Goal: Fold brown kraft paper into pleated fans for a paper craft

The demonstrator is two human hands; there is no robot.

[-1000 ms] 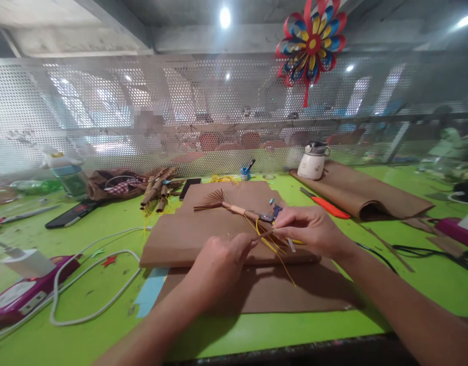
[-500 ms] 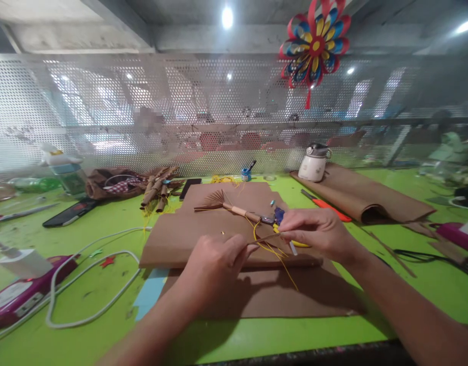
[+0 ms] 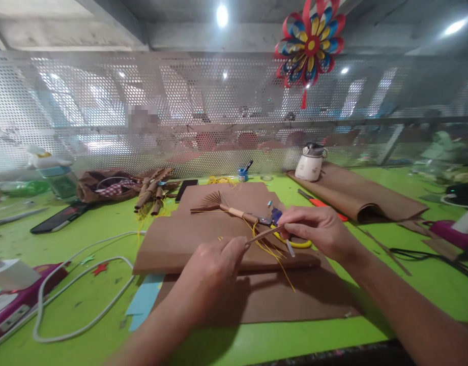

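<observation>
My left hand (image 3: 214, 267) and my right hand (image 3: 318, 231) each pinch one end of a thin brown paper strip (image 3: 261, 235) held between them above a stack of brown paper sheets (image 3: 173, 239). Thin yellow strands (image 3: 274, 254) hang from the strip. Just behind it lies a brown paper broom-like piece with a fanned end (image 3: 214, 202). Yellow-handled scissors (image 3: 291, 242) lie under my right hand's fingers.
The green table (image 3: 85, 290) holds a white cable (image 3: 77, 284), a pink device (image 3: 12, 305), phones (image 3: 56, 217), rolled brown paper tubes (image 3: 152, 190), a red cutter (image 3: 321, 202), a white jar (image 3: 309, 161) on folded brown paper (image 3: 363, 195), and a perforated screen (image 3: 180, 112) behind.
The view has shifted slightly to the right. My hands keep pinching the strip, which is now raised a little and tilted up toward my right hand.
</observation>
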